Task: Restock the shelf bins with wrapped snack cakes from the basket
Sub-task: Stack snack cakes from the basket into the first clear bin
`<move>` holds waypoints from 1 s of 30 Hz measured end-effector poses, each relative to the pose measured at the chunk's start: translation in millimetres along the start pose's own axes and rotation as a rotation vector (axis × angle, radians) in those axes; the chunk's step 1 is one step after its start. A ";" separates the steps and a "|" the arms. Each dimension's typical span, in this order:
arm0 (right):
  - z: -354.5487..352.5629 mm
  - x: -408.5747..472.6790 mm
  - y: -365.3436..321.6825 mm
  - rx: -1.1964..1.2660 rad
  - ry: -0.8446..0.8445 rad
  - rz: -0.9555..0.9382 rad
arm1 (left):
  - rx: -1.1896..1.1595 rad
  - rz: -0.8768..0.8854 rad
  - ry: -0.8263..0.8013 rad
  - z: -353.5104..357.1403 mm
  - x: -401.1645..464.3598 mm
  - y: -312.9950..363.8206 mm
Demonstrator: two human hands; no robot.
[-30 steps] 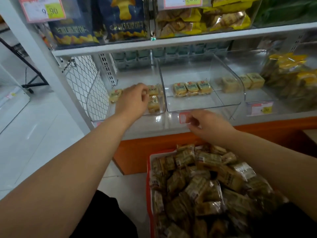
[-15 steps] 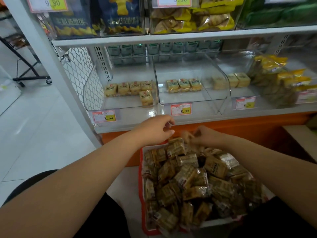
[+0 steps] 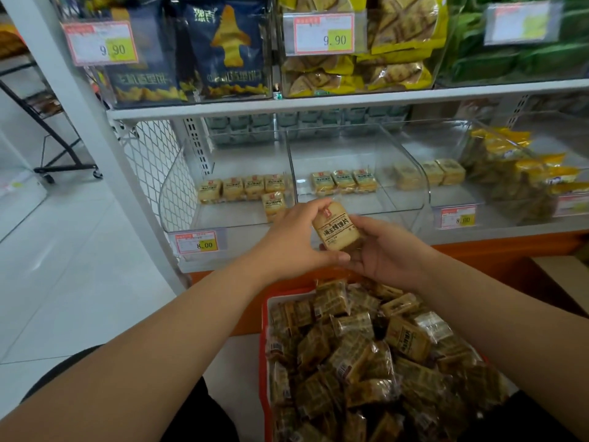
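A wrapped snack cake (image 3: 336,227) is held up between both hands in front of the shelf edge. My left hand (image 3: 294,240) pinches its left side with thumb below and fingers on top. My right hand (image 3: 384,250) holds its right side. Below them a red basket (image 3: 264,317) is heaped with several wrapped cakes (image 3: 366,355). The left clear bin (image 3: 178,202) holds several cakes (image 3: 242,188) in a row plus one in front. The middle bin (image 3: 411,183) holds three cakes (image 3: 344,180).
A right bin section holds pale cakes (image 3: 443,171) and yellow packs (image 3: 522,173). The upper shelf (image 3: 318,102) carries blue bags and yellow packs behind price tags. White wire mesh (image 3: 153,161) closes the shelf's left end. Tiled floor and a black rack (image 3: 63,145) lie left.
My left hand left the left bin and dropped to the basket beside my right hand. Both hands then rose from the basket, holding one cake between them.
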State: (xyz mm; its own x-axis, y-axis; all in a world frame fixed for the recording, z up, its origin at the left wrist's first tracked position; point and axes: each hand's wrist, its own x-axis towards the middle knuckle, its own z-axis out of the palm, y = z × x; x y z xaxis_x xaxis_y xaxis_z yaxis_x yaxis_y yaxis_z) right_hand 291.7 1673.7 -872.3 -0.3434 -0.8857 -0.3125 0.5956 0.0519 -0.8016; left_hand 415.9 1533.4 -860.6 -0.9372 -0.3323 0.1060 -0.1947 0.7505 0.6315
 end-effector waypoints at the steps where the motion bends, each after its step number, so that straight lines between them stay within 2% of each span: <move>1: 4.0 2.4 0.6 -0.003 0.002 -0.017 | 0.055 0.006 0.030 -2.2 1.3 -1.0; 5: 17.8 16.3 2.0 -0.044 -0.001 -0.085 | 0.147 0.032 0.061 -18.8 9.2 -8.2; 11: 30.8 44.6 -8.3 -0.069 0.011 -0.126 | 0.089 0.021 -0.019 -46.6 27.2 -19.3; 13: 30.3 58.4 -13.2 -0.273 0.090 -0.209 | 0.094 0.000 0.011 -58.8 36.4 -27.1; 17: 17.9 78.6 -29.4 -0.996 0.387 -0.490 | 0.216 -0.168 0.044 -85.7 59.7 -66.1; 20: 0.8 86.0 -29.1 -1.339 0.427 -0.547 | 0.368 -0.269 -0.010 -87.5 76.3 -105.0; 22: -8.3 89.5 -23.6 -1.444 0.418 -0.497 | 0.445 -0.388 -0.092 -80.0 85.1 -131.9; 24: -13.4 92.5 -18.4 -1.444 0.398 -0.435 | 0.499 -0.475 -0.175 -71.7 93.0 -154.6; 30: -16.7 103.9 -15.7 -1.455 0.424 -0.404 | 0.495 -0.429 -0.199 -57.8 121.1 -181.9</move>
State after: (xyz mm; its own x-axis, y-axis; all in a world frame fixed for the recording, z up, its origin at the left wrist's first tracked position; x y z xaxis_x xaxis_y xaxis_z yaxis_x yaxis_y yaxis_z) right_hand 234.5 1588.6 -900.7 -0.6212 -0.7741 0.1221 -0.6818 0.4571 -0.5711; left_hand 354.5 1323.6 -918.2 -0.7734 -0.5831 -0.2486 -0.6260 0.7642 0.1553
